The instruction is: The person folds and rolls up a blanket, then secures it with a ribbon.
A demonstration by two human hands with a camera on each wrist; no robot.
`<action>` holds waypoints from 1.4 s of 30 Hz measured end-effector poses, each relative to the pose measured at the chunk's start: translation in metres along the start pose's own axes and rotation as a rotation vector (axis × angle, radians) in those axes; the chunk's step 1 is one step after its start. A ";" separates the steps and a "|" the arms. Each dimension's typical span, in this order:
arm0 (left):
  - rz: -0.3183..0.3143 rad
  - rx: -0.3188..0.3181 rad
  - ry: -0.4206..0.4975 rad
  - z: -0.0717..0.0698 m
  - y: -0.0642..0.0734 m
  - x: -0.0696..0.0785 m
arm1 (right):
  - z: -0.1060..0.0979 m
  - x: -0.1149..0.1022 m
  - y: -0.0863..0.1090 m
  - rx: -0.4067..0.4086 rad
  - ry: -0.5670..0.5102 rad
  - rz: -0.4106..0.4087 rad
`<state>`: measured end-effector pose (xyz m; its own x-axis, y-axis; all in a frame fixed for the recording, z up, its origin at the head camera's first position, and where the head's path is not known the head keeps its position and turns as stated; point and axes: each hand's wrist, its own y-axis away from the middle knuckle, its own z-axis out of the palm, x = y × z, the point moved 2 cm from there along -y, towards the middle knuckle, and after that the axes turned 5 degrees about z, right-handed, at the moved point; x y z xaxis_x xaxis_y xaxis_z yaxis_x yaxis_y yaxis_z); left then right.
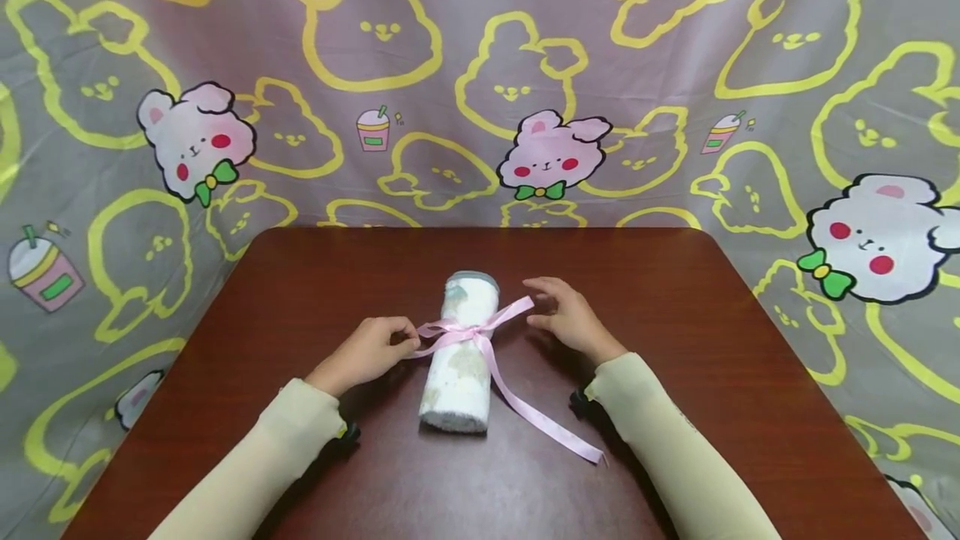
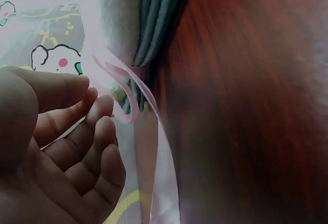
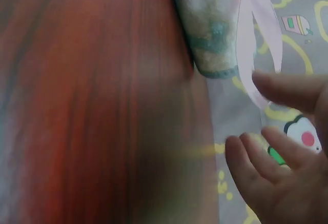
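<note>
A rolled towel (image 1: pixel 459 382), white with pale green and beige patches and a grey-green edge, lies on the table. Around its middle runs a pink ribbon (image 1: pixel 540 419), tied in a bow. One long tail trails over the table toward the front right. At the bow's left side, my left hand (image 1: pixel 367 352) pinches the ribbon between thumb and fingertips. My right hand (image 1: pixel 566 315) is held apart from the towel on its right, thumb and fingers spread and nothing between them. In the right wrist view, a raised ribbon loop (image 3: pixel 265 24) shows close to the thumb.
The brown wooden table (image 1: pixel 315 273) has rounded far corners. Behind it and along both sides hangs a grey curtain (image 1: pixel 442 7) printed with rabbits and yellow outlines. Dark wrist straps (image 1: pixel 348 433) show under both sleeves.
</note>
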<state>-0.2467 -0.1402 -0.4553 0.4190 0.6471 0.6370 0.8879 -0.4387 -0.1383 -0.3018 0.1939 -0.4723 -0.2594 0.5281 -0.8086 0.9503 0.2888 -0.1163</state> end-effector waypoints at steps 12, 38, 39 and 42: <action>0.019 0.032 -0.022 0.006 -0.014 0.012 | 0.009 -0.008 0.003 -0.240 0.189 -0.069; -0.087 -0.229 0.427 0.033 0.000 0.016 | 0.006 -0.008 0.008 -0.120 0.172 -0.001; -0.103 -0.218 0.459 0.035 0.001 0.016 | 0.007 -0.009 0.009 -0.115 0.168 0.000; -0.137 -0.182 0.517 0.040 0.002 0.015 | 0.009 -0.011 0.011 -0.082 0.175 -0.008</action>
<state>-0.2313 -0.1061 -0.4761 0.1139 0.3358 0.9350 0.8615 -0.5021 0.0754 -0.2866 0.1839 -0.4698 -0.2994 0.6544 -0.6944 0.9328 0.3538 -0.0688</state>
